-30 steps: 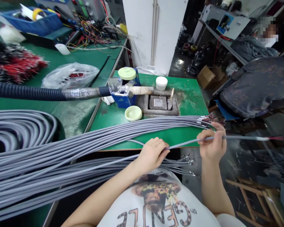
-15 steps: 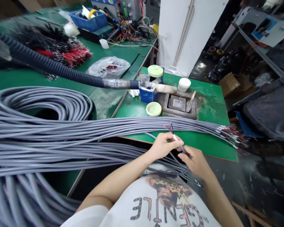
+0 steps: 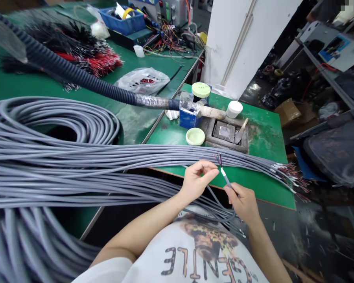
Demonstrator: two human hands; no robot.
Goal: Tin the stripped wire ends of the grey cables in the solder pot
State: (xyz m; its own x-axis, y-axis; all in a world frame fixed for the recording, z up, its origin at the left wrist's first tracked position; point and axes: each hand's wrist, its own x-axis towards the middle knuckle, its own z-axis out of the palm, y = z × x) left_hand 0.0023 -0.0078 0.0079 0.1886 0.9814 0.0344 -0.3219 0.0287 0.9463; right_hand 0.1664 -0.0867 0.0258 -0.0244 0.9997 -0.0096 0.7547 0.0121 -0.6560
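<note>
A grey cable (image 3: 227,180) rises from my right hand (image 3: 244,200), whose thumb and fingers are closed around it. Its tip shows a white band (image 3: 223,171), and above that a fan of thin coloured wires (image 3: 218,158). My left hand (image 3: 198,180) is just left of this tip, not touching the cable. Its fingers are curved, with a gap between thumb and forefinger and nothing visible in them. Behind both hands lies a bundle of similar grey cables (image 3: 165,153), their stripped wire ends (image 3: 293,177) at the right.
Beyond the bundle are a soldering pot (image 3: 226,131) with a blade across its edge, a pale green lid (image 3: 195,136), a white jar (image 3: 234,109) and a ribbed hose (image 3: 106,87). Coiled cable (image 3: 103,125) covers the left. A white pillar (image 3: 224,39) stands behind.
My left hand has come off the white band and drawn slightly left, its fingers parting. My right hand keeps hold of the cable, whose tip is now exposed. The view has shifted slightly.
</note>
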